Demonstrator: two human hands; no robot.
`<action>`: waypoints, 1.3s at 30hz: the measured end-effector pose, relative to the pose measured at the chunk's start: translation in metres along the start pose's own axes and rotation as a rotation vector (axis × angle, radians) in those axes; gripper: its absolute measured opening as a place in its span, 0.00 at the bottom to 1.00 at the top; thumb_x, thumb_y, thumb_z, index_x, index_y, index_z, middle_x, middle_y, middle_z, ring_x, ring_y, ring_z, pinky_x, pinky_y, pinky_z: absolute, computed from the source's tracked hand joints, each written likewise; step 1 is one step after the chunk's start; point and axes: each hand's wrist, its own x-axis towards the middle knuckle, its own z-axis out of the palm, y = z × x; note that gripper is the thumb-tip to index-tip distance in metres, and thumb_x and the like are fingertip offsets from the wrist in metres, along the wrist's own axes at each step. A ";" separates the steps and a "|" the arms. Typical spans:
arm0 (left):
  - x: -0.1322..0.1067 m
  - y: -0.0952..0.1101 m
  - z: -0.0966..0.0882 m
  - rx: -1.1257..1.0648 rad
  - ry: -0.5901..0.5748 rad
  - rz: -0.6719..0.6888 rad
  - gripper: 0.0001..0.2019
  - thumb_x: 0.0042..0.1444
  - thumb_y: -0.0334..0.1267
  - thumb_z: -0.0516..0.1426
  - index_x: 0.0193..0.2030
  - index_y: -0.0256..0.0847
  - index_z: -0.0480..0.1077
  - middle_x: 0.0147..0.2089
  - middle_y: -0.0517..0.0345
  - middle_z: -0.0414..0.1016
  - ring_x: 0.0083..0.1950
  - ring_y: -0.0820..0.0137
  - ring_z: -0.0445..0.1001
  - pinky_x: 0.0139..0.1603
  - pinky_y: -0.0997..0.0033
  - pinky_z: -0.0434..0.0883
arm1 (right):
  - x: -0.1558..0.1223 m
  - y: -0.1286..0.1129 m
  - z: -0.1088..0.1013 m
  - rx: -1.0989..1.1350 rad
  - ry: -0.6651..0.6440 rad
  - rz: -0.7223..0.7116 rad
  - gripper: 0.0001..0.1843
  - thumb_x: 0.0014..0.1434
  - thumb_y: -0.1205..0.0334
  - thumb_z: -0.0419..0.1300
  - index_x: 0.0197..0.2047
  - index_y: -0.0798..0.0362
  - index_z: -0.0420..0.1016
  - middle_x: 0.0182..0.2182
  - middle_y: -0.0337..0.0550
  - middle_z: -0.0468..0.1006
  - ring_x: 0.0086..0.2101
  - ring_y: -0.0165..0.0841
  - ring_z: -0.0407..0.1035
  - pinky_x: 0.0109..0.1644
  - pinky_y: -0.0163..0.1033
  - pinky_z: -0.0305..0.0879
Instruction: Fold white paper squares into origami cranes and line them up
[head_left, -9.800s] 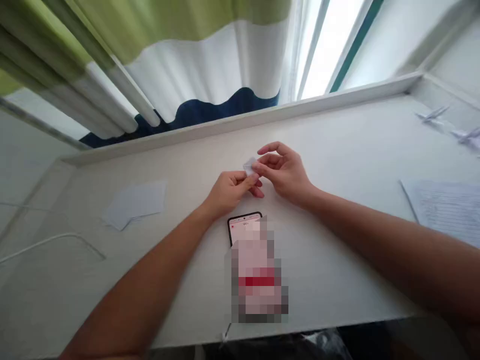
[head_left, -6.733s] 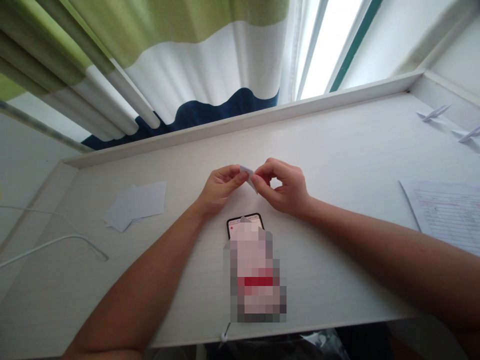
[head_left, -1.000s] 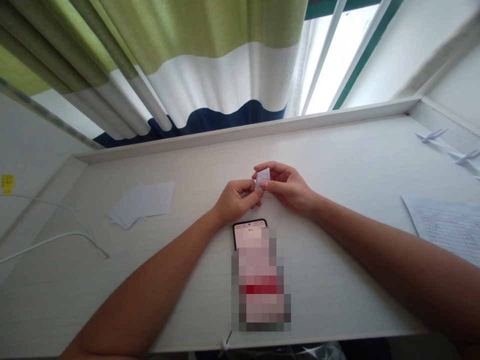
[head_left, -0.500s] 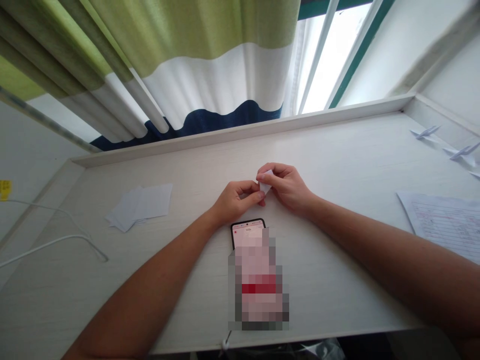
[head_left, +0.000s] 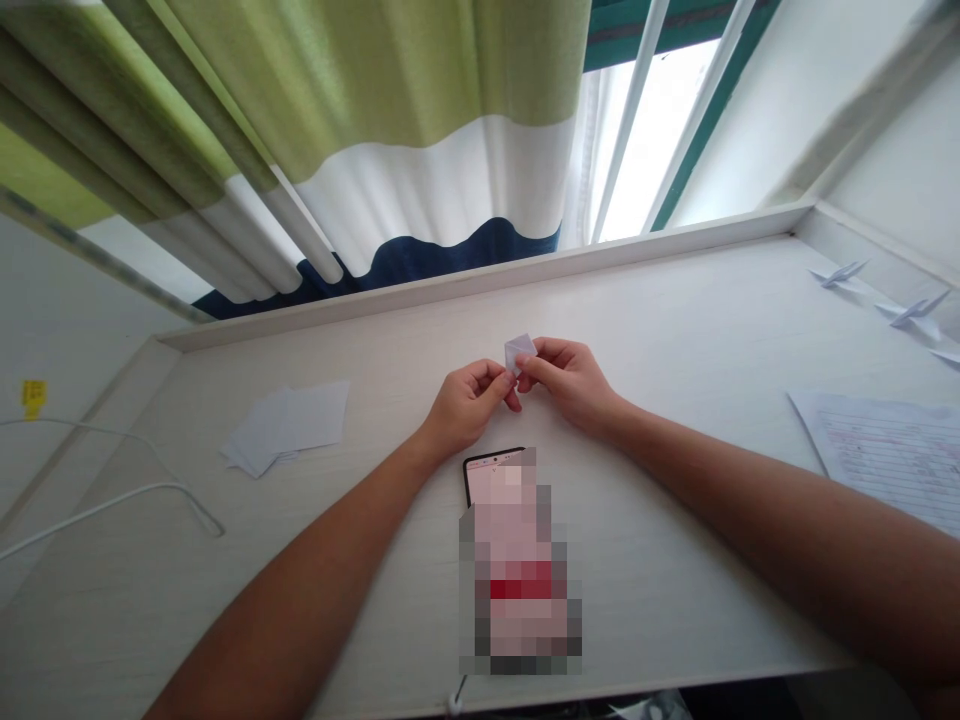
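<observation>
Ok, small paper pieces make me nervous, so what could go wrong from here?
The small folded paper seems pinched only by the fingertips of the left hand and right hand, so it could slip or crease unevenly. The phone lies just below the hands, so the paper might drop onto it, or the left wrist might nudge it.

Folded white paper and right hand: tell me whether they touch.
Touching: the head view shows the right hand pinching the folded white paper at its fingertips.
</observation>
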 end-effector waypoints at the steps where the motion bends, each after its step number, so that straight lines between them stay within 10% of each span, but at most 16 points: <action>1: 0.000 0.000 0.000 0.008 -0.008 -0.003 0.20 0.64 0.56 0.64 0.37 0.38 0.77 0.31 0.53 0.83 0.35 0.67 0.81 0.44 0.67 0.76 | 0.000 -0.001 0.001 -0.001 -0.001 0.000 0.21 0.57 0.42 0.74 0.31 0.52 0.79 0.25 0.38 0.78 0.28 0.30 0.70 0.36 0.39 0.70; 12: 0.001 0.004 -0.004 0.027 -0.064 -0.015 0.18 0.63 0.53 0.66 0.35 0.37 0.78 0.35 0.51 0.85 0.39 0.67 0.82 0.48 0.65 0.77 | 0.001 -0.001 -0.003 -0.071 -0.046 -0.013 0.27 0.52 0.37 0.77 0.27 0.53 0.77 0.25 0.41 0.80 0.26 0.31 0.72 0.31 0.38 0.70; 19: 0.003 -0.001 -0.002 -0.059 0.076 -0.002 0.22 0.61 0.58 0.68 0.36 0.37 0.78 0.33 0.52 0.84 0.35 0.67 0.82 0.44 0.66 0.78 | 0.005 0.005 0.000 0.022 0.046 -0.040 0.26 0.49 0.43 0.80 0.41 0.51 0.79 0.27 0.36 0.79 0.28 0.30 0.73 0.35 0.39 0.76; 39: 0.005 0.001 -0.002 -0.068 0.137 0.082 0.22 0.57 0.59 0.70 0.37 0.40 0.76 0.31 0.60 0.78 0.32 0.73 0.75 0.39 0.70 0.74 | -0.005 -0.005 0.002 -0.224 -0.113 -0.069 0.31 0.63 0.30 0.65 0.27 0.50 0.73 0.25 0.41 0.79 0.28 0.32 0.71 0.36 0.40 0.70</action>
